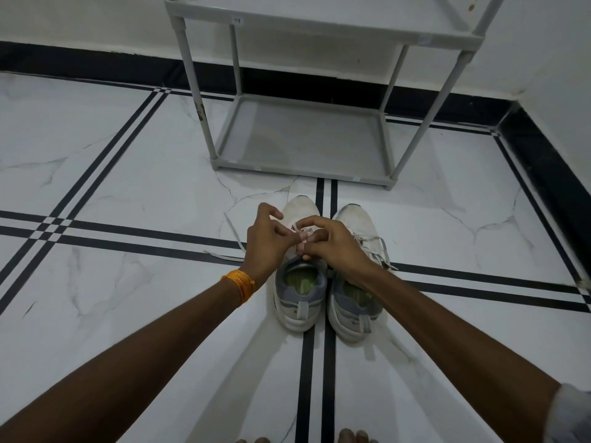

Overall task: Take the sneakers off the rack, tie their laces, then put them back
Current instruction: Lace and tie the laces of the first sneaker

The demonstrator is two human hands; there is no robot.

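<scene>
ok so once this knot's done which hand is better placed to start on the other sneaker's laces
Probably the right hand. It already sits beside the right sneaker, whose laces lie loose just past its knuckles. The left hand is on the far side of the left sneaker and would have to cross over it.

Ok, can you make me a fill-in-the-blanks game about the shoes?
1. Both hands work the laces of the ____ sneaker.
2. The sneakers' toes point toward the ____.
3. The rack's bottom shelf holds ____ shoes.
4. An orange bangle sits on the ____ wrist.

Answers: left; rack; no; left
</scene>
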